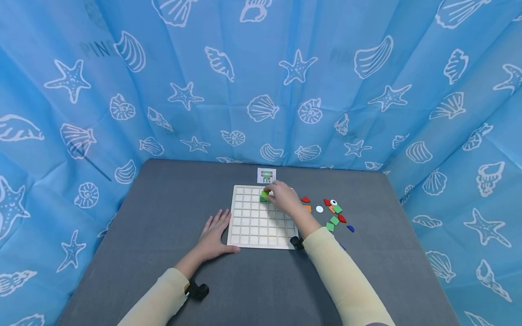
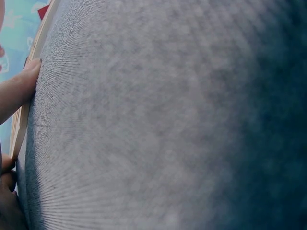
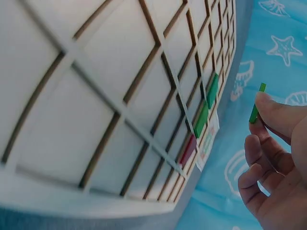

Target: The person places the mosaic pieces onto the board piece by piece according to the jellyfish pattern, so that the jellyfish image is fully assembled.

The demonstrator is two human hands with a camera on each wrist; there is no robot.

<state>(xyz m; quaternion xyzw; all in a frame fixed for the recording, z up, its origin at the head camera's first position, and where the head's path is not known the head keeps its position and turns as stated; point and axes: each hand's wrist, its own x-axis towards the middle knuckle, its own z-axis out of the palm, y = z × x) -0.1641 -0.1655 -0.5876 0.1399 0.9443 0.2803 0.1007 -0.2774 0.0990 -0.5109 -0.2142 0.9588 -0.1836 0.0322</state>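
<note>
A pale wooden grid board (image 1: 249,222) lies on the grey table. Between thumb and index finger, my right hand (image 1: 283,198) pinches a thin green tile (image 3: 257,103) above the board's far part. In the right wrist view two green tiles (image 3: 201,120) and a dark red tile (image 3: 188,149) sit in grid cells along one edge. My left hand (image 1: 214,237) rests with fingers spread at the board's left side. Its thumb (image 2: 26,79) touches the board's edge in the left wrist view. The right hand and forearm hide part of the board in the head view.
A small printed pattern card (image 1: 266,175) lies beyond the board's far edge. Right of the board are scattered loose pieces: green squares (image 1: 334,220), red pieces (image 1: 341,218), a white disc (image 1: 320,209) and a blue half-round (image 1: 350,229). A blue shell-print curtain (image 1: 244,127) hangs behind.
</note>
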